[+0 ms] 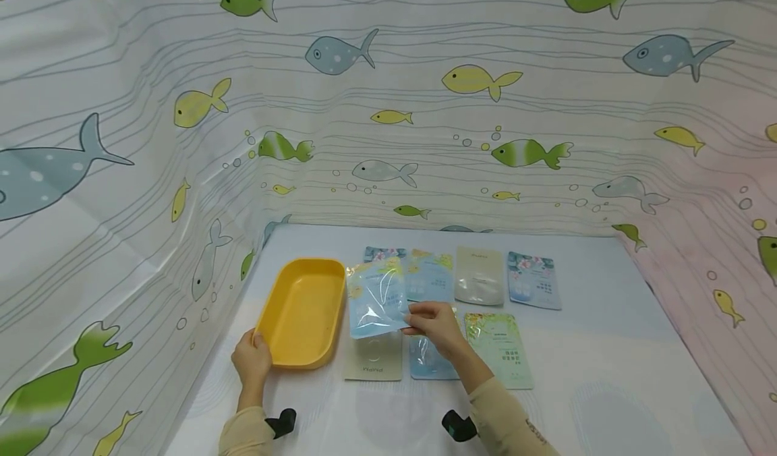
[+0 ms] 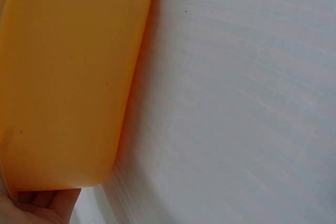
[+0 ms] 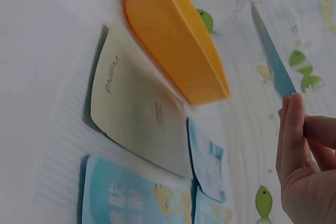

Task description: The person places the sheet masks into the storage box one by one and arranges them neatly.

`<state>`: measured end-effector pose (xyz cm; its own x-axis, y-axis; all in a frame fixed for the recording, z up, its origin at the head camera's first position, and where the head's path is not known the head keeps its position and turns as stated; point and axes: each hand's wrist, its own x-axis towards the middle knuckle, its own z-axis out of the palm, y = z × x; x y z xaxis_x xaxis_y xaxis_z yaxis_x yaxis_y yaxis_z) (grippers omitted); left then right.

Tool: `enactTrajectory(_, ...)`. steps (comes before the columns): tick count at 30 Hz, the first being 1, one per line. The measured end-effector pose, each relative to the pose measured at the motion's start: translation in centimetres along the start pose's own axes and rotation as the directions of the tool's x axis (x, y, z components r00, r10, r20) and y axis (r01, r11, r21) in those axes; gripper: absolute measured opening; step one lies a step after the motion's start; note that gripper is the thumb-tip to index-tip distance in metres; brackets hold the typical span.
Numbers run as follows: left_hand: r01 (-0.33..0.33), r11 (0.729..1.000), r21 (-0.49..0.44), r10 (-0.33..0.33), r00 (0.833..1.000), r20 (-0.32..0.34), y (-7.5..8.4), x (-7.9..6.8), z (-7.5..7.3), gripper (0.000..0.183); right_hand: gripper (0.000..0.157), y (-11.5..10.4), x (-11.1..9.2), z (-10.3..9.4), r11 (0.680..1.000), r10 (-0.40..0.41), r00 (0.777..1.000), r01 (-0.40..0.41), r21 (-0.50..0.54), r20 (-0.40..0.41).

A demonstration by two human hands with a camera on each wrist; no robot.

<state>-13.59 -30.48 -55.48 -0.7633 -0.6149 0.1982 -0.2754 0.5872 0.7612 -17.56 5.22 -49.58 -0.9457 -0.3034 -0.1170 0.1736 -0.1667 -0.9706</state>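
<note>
White table (image 1: 595, 334) w/ faint circle print. Fish-print sheeting (image 1: 419, 98) w/ wavy lines stands behind table, also L & R of it; pinkish tint R of table.

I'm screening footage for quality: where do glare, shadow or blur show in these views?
Head: white glare on the blue packet in the right hand; left wrist: dim, an orange tint beside the yellow tray; right wrist: dim, shadow along the beige packet, the tray's upper end blurred.

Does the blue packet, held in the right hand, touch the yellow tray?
Apart. The right wrist view shows the fish-patterned backdrop plainly between the blue packet and the yellow tray.
</note>
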Motion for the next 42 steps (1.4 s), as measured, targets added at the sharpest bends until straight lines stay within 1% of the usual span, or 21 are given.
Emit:
enactTrajectory(6,-0.010,1.000,0.003,0.010,1.000,-0.007,0.0,0.0,0.0,0.029,0.030,0.9,0.9,3.0,1.000,0.011,0.999,-0.011,0.018,-0.039)
enactTrajectory(12,-0.009,1.000,-0.002,0.009,1.000,-0.010,0.0,0.1,0.1,0.029,0.028,1.1,1.8,5.4,0.999,0.013,0.998,-0.011,0.035,-0.054)
enactTrajectory(19,-0.013,1.000,0.007,0.013,1.000,-0.015,-0.4,-0.2,0.0,0.029,0.025,2.2,2.5,8.4,0.997,0.010,0.999,-0.007,0.079,-0.039)
enactTrajectory(22,-0.013,1.000,0.011,0.013,1.000,-0.019,-0.5,-0.3,-0.1,0.028,0.024,2.8,2.8,9.5,0.996,0.041,0.998,-0.037,0.082,-0.041)
enactTrajectory(25,-0.015,1.000,0.014,0.015,1.000,-0.021,-0.6,-0.3,-0.2,0.028,0.023,3.3,3.1,10.6,0.995,0.069,0.997,-0.066,0.069,-0.042)
enactTrajectory(31,-0.029,1.000,0.012,0.029,0.999,-0.038,-0.7,-0.3,-0.1,0.028,0.023,3.3,3.6,12.7,0.992,0.117,0.991,-0.114,0.045,-0.067)
enactTrajectory(34,-0.039,0.999,0.014,0.040,0.998,-0.047,-0.6,-0.2,0.0,0.028,0.022,3.3,3.8,13.8,0.991,0.121,0.989,-0.116,0.063,-0.084)
enactTrajectory(38,-0.066,0.998,0.012,0.067,0.996,-0.051,-0.5,-0.1,0.1,0.028,0.021,3.6,4.3,14.9,0.990,0.110,0.988,-0.099,0.100,-0.109)
enactTrajectory(42,-0.076,0.997,0.015,0.077,0.996,-0.049,-0.2,-0.2,0.2,0.028,0.018,3.9,4.7,15.6,0.990,0.127,0.983,-0.117,0.079,-0.135)
